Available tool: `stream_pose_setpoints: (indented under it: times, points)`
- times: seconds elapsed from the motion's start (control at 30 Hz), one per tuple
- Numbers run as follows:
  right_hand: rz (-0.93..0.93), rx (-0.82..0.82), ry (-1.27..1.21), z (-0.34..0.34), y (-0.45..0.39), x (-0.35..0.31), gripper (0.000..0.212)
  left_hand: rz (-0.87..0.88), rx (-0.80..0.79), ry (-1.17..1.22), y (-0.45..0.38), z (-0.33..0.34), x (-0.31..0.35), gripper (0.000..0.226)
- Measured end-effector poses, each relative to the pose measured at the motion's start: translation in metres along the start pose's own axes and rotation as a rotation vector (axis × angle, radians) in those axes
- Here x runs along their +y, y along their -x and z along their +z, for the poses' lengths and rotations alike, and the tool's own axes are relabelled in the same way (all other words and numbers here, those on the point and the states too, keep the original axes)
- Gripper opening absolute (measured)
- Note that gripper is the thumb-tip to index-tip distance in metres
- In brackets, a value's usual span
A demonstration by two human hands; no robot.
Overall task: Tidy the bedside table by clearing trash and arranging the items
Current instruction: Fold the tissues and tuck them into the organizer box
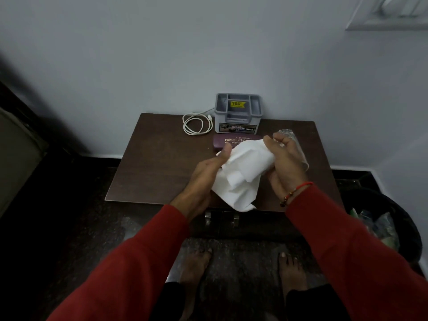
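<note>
A crumpled white paper [243, 174] hangs above the dark wooden bedside table [157, 163], held between both hands. My left hand [206, 172] grips its left side with the thumb on top. My right hand [284, 163] curls round its right side. Behind the paper lies a maroon spectacle case [229, 141] with gold lettering, partly hidden. A grey plastic organiser [238, 112] stands at the table's back edge against the wall. A coiled white cable [196, 123] lies to its left. A clear plastic wrapper [289, 133] shows just behind my right hand.
A dark bin [391, 225] with plastic trash inside stands on the floor to the right of the table. Two metal drawer handles [221, 218] sit on the table front. My bare feet stand on the dark floor before it. A dark door frame is at the left.
</note>
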State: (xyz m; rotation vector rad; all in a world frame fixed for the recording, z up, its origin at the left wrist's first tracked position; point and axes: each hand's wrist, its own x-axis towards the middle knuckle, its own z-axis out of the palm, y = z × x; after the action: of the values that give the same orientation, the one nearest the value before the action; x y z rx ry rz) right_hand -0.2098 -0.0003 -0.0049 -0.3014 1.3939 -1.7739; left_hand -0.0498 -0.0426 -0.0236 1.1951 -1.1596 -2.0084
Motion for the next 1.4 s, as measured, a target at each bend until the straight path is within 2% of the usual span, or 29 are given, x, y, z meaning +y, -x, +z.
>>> stream_pose_setpoints:
  times: [0.13, 0.23, 0.27, 0.37, 0.43, 0.5, 0.57, 0.63, 0.8, 0.93, 1.0, 1.03, 1.1, 1.17, 1.2, 1.3, 1.4]
  points:
    - [-0.073, -0.193, 0.040, -0.002, 0.005, -0.005, 0.040, 0.060, 0.143, 0.055, 0.000, -0.002, -0.002, 0.032]
    - [-0.163, -0.280, 0.115, -0.005, 0.007, -0.009, 0.044, 0.008, 0.200, 0.106, 0.002, -0.006, 0.003, 0.028]
    - [-0.268, -0.282, 0.248, -0.007, 0.007, -0.012, 0.044, -0.016, 0.221, 0.118, 0.001, -0.008, 0.004, 0.030]
    - [-0.682, -0.359, 0.863, -0.017, 0.006, -0.016, 0.049, -0.044, 0.237, 0.138, 0.001, -0.010, 0.009, 0.032]
    - [-0.722, -0.459, 1.024, -0.020, 0.004, -0.014, 0.043, -0.037, 0.221, 0.113, 0.001, -0.011, 0.009, 0.036]
    - [-0.681, -0.507, 1.002, -0.022, 0.001, -0.010, 0.021, -0.013, 0.198, 0.057, 0.002, -0.011, 0.008, 0.041]
    - [-0.642, -0.474, 0.926, -0.021, 0.002, -0.010, 0.008, 0.012, 0.183, 0.008, 0.001, -0.009, 0.006, 0.043]
    - [-0.556, -0.379, 0.782, -0.020, 0.003, -0.012, 0.007, 0.018, 0.212, 0.006, 0.001, -0.010, 0.005, 0.042]
    - [-0.509, -0.190, 0.509, -0.022, -0.001, -0.017, 0.006, 0.023, 0.291, 0.052, -0.001, -0.014, 0.009, 0.033]
    - [-0.651, -0.128, 0.517, -0.018, 0.003, -0.016, 0.010, -0.047, 0.229, -0.025, 0.000, -0.017, 0.007, 0.030]
    - [-0.758, -0.225, 0.646, -0.017, 0.005, -0.013, 0.009, -0.107, 0.157, -0.033, 0.001, -0.015, 0.006, 0.031]
    - [-0.769, -0.340, 0.724, -0.018, 0.006, -0.012, 0.009, -0.135, 0.123, -0.038, 0.003, -0.012, 0.006, 0.030]
    - [-0.703, -0.615, 0.859, -0.020, 0.008, -0.009, 0.009, -0.132, 0.105, -0.010, 0.005, -0.013, 0.005, 0.022]
    - [-0.670, -0.789, 0.931, -0.021, 0.010, -0.006, 0.007, -0.153, 0.122, 0.084, 0.005, -0.015, 0.006, 0.026]
    - [-0.681, -0.826, 0.944, -0.022, 0.010, -0.005, 0.006, -0.176, 0.117, 0.152, 0.007, -0.016, 0.010, 0.028]
    - [-0.704, -0.864, 0.960, -0.023, 0.010, -0.005, 0.005, -0.269, 0.139, 0.314, 0.002, -0.018, 0.012, 0.061]
    - [-0.693, -0.873, 0.998, -0.022, 0.011, -0.004, 0.021, -0.304, 0.129, 0.356, 0.001, -0.018, 0.014, 0.058]
